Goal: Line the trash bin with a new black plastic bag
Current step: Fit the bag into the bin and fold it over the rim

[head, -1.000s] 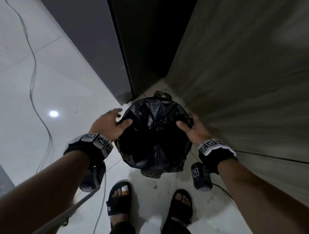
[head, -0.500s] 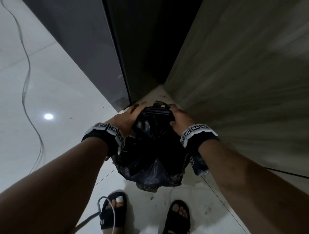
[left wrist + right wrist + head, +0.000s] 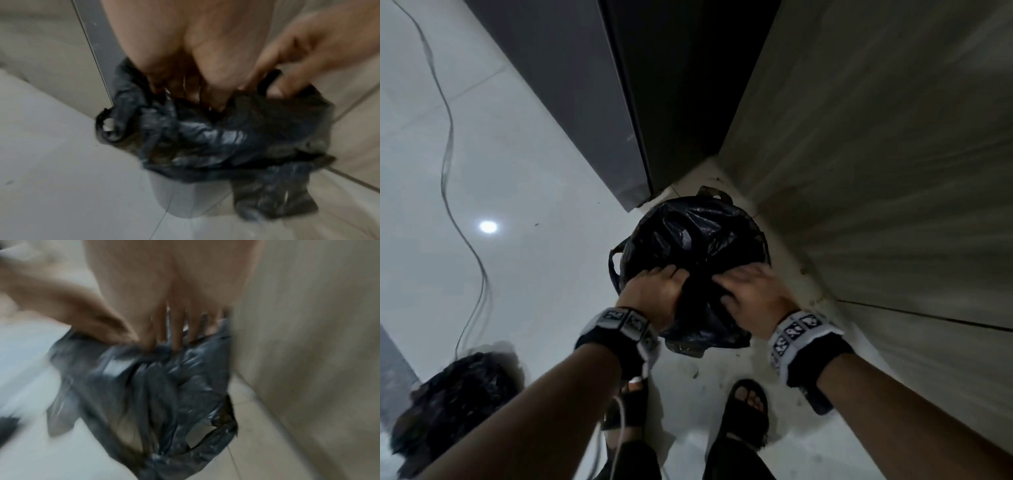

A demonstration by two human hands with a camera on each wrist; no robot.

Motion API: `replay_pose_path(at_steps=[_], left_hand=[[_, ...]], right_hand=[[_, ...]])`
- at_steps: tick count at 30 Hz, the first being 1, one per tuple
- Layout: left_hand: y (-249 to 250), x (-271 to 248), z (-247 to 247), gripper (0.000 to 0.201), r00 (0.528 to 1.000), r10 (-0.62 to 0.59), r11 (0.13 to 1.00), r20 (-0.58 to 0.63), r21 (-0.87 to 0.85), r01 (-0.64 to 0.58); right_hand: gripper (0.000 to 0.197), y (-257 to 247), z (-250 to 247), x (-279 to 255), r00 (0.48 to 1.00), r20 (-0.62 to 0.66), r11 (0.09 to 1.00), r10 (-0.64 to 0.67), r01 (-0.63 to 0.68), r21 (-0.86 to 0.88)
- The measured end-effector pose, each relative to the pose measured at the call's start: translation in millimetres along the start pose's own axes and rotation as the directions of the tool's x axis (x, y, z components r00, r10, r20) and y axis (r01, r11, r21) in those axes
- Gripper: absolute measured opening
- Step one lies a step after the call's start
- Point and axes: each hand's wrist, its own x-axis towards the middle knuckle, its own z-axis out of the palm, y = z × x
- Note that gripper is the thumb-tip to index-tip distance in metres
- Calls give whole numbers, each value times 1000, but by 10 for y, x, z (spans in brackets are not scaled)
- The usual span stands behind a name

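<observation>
2 hands (image 3: 654, 291), 2 bags (image 3: 695, 240), 1 bin (image 3: 185, 194)

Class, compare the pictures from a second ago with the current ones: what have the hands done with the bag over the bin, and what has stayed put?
Both hands left the bin's sides, went to the far rim, then came to the near edge. The left hand and right hand now pinch the black bag there, side by side. The bin stays in the corner; the bag stays draped over its rim.
</observation>
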Motion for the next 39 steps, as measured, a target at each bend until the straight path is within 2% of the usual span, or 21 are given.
replay_pose_path(at_steps=[1, 3, 5, 7, 8, 10, 11, 12, 14, 18, 21, 24, 25, 27, 29, 30, 32, 34, 35, 37, 39], left_hand=[[61, 82, 17, 35, 988, -97, 994, 123, 59, 91], [141, 228, 95, 36, 922, -226, 960, 314, 231, 157], [113, 260, 251, 58, 884, -251, 937, 395, 329, 118], [30, 224, 319, 80, 863, -278, 930, 421, 342, 132], [1, 206, 313, 85, 853, -297, 942, 429, 279, 187], [-8, 203, 232, 77, 850, -283, 958, 445, 82, 276], [1, 228, 192, 68, 871, -238, 966, 430, 13, 257], [9, 249, 162, 62, 888, -192, 976, 417, -13, 217], [56, 242, 143, 61, 885, -160, 986, 436, 32, 162], [69, 136, 303, 69, 814, -244, 970, 527, 137, 202], [68, 112, 262, 66, 834, -215, 973, 507, 184, 139], [48, 199, 24, 45, 918, -81, 981, 387, 193, 6], [30, 227, -80, 39, 953, -27, 984, 303, 178, -29], [-1, 217, -261, 34, 1000, 20, 997, 23, 70, -21], [-54, 142, -413, 40, 966, -59, 997, -254, -72, 41], [-90, 73, -464, 46, 935, -139, 984, -326, -148, 95], [-150, -86, -542, 61, 907, -283, 948, -311, -233, 216], [-227, -219, -551, 76, 917, -347, 925, -196, -233, 300], [-261, -269, -534, 81, 922, -360, 918, -141, -230, 323], [-331, -328, -496, 84, 917, -396, 891, -39, -259, 374], [-366, -339, -488, 81, 908, -413, 849, 72, -331, 412]], right_hand=[[40, -67, 55, 32, 985, 169, 998, 23, -14, -54], [42, -93, 168, 71, 889, 443, 978, 119, -29, -205], [40, -111, 189, 132, 832, 524, 957, 183, -29, -289], [28, -177, 120, 259, 849, 493, 957, 190, -49, -286], [24, -204, 60, 349, 881, 445, 962, 164, -44, -269], [22, -252, -74, 570, 955, 283, 974, 84, -19, -225], [25, -271, -128, 692, 975, 214, 979, 64, -20, -201], [28, -280, -160, 800, 979, 192, 984, 70, -36, -174], [33, -255, -170, 946, 961, 245, 984, 132, -96, -152], [67, -83, -98, 1097, 896, 371, 967, 246, -201, -157], [80, -73, -53, 1092, 878, 402, 965, 262, -231, -123], [67, -124, -170, 987, 915, 310, 965, 258, -258, -43], [58, -126, -252, 931, 946, 223, 971, 236, -240, -8], [44, -108, -405, 774, 981, 20, 979, 194, -195, 58], [42, -50, -489, 576, 962, -145, 967, 231, -211, 141], [46, -13, -498, 463, 936, -185, 944, 298, -262, 200], [55, 96, -487, 255, 845, -165, 834, 508, -435, 341], [69, 207, -445, 92, 735, 14, 640, 678, -598, 483], [76, 253, -415, 30, 708, 116, 559, 697, -637, 530], [85, 291, -379, -42, 714, 253, 520, 653, -665, 535], [87, 264, -332, -74, 758, 302, 580, 579, -642, 501]])
